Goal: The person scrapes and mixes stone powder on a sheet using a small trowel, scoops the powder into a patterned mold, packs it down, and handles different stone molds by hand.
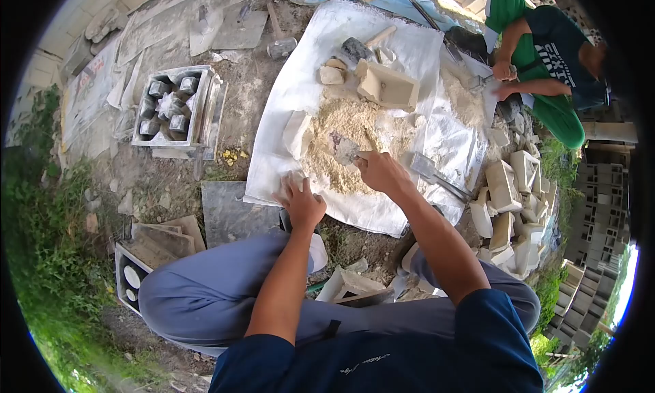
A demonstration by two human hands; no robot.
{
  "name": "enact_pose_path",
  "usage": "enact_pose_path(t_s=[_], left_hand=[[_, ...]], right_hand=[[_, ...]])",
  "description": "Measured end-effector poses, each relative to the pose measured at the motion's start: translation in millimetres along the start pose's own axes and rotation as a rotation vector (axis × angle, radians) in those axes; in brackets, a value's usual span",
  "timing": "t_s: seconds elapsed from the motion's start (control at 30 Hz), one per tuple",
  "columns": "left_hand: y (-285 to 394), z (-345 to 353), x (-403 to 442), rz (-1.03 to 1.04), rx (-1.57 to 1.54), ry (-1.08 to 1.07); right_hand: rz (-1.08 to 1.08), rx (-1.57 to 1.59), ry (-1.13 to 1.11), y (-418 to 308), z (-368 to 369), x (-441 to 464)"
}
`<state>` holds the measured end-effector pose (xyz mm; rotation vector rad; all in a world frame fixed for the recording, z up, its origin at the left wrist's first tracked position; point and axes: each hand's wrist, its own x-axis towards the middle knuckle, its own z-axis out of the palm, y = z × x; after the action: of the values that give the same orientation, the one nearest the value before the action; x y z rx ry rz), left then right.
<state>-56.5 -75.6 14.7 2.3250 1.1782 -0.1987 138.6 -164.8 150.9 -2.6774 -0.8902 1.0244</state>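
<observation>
We have our right hand (382,171) closed around the handle of a trowel (343,149), whose blade lies just ahead of the fingers, on the sandy mix (336,123). That pale, crumbly heap spreads across the middle of a white woven sheet (278,113), loose and grainy, with a small reddish-purple patch beside the blade. Our left hand (300,203) has its fingers apart at the sheet's near left corner; its fingertips are blurred, so we cannot tell whether they press on the cloth.

Between that corner and the heap we see a chalky, angular block (298,134). Beyond the heap lies a hollow, box-shaped casting (387,86) with a broken-looking rim, and near it are rough stones (332,72) and a dark lump (355,50). A flat metal tool (437,175) with a long handle slants over the sheet's near right edge.

Off the left edge, on bare soil, sits a square mould (170,106) with dark, rounded blocks inside. A smooth grey plate (228,212) lies flat just outside the near left corner. Past the right edge we have a heap of pale hollow castings (508,188), and a co-worker in green trousers (559,117) handles a tool near the far right corner.
</observation>
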Motion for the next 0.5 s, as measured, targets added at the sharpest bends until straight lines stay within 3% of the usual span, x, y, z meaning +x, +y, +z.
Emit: enact_pose_path(t_s=[0.1,0.17,0.23,0.43,0.5], left_hand=[[-2,5,-6,0.010,0.011,0.009],[-2,-1,5,0.016,0.007,0.029],[-3,-3,-1,0.017,-0.054,0.001],[-1,1,2,0.001,-0.034,-0.003],[-2,1,0,0.003,-0.032,0.003]], right_hand=[[0.012,-0.084,-0.100,7,34,13],[-0.053,0.132,0.023,39,40,2],[-0.083,0.146,0.033,74,41,1],[0.060,0.005,-0.111,64,-33,-9],[0.173,0.202,-0.017,38,-52,-26]])
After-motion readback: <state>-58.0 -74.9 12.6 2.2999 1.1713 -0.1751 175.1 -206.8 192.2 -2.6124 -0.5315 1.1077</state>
